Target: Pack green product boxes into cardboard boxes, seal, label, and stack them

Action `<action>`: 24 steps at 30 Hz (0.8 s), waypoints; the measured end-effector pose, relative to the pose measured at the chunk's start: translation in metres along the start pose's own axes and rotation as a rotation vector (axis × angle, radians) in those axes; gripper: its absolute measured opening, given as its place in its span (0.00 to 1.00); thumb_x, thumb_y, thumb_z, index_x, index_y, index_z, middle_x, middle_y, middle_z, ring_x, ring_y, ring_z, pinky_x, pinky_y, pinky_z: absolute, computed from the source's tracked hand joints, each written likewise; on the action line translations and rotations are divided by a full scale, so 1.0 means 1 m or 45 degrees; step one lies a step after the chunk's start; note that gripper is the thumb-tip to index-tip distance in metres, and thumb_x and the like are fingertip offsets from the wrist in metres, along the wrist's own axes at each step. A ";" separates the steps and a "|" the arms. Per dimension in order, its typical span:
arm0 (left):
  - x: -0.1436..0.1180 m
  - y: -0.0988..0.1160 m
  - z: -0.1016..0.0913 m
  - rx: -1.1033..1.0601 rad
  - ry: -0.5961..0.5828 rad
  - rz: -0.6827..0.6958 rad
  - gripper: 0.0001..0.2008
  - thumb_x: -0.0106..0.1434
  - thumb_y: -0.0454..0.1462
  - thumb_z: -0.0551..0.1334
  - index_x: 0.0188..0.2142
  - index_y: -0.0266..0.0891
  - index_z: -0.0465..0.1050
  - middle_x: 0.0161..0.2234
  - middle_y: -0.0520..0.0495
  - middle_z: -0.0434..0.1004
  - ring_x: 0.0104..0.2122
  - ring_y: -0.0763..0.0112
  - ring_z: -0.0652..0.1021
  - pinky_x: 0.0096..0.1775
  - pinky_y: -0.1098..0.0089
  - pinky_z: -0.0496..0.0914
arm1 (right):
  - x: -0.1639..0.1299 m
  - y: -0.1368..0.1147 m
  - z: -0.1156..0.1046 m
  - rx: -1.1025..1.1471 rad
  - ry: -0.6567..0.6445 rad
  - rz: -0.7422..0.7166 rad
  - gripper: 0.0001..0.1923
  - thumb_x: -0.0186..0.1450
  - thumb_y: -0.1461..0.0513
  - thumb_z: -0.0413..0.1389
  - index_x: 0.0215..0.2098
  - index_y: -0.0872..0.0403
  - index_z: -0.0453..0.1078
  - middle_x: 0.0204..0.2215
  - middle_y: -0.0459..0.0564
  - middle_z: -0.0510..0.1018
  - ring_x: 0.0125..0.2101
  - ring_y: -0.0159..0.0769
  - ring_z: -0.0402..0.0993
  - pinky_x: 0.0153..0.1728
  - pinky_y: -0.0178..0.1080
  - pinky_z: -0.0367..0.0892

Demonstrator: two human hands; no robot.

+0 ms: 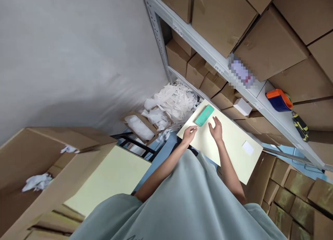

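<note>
On the pale yellow tabletop [231, 143] lies a flat green rectangular packet [204, 115], with a lighter patch on its upper face. Close to the packet's lower left end is my left hand [189, 135], its fingers curled in toward the thumb. Anything small between those fingertips is too tiny to make out. My right hand [216, 129] hovers over the table just right of the packet, fingers spread and holding nothing. A small white card [248, 147] rests farther right on the same table.
A grey shelf rack [197, 42] full of cardboard boxes borders the table. It carries an orange and blue tape dispenser [279, 100] and black-yellow pliers [300, 126]. Paper scraps [177, 99] pile up behind. An open carton [52, 170] stands left, stacked boxes [293, 195] right.
</note>
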State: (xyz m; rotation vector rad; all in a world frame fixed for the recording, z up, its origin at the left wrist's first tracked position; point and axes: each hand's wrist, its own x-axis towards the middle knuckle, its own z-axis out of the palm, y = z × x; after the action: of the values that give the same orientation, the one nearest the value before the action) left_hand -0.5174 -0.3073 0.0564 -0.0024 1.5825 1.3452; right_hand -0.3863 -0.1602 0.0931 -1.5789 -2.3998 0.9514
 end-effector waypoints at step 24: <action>-0.259 -0.086 -0.155 -0.579 0.877 0.565 0.07 0.63 0.43 0.72 0.34 0.44 0.87 0.50 0.40 0.91 0.56 0.49 0.85 0.65 0.50 0.75 | -0.232 -0.139 0.080 0.552 -0.949 -0.854 0.11 0.74 0.50 0.57 0.43 0.47 0.76 0.50 0.57 0.88 0.54 0.52 0.84 0.63 0.57 0.75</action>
State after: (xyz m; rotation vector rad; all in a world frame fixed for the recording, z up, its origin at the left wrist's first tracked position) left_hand -0.4460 -0.5997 0.1444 -0.4593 1.8519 2.1974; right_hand -0.4241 -0.4310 0.1616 -0.2218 -2.5472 1.9061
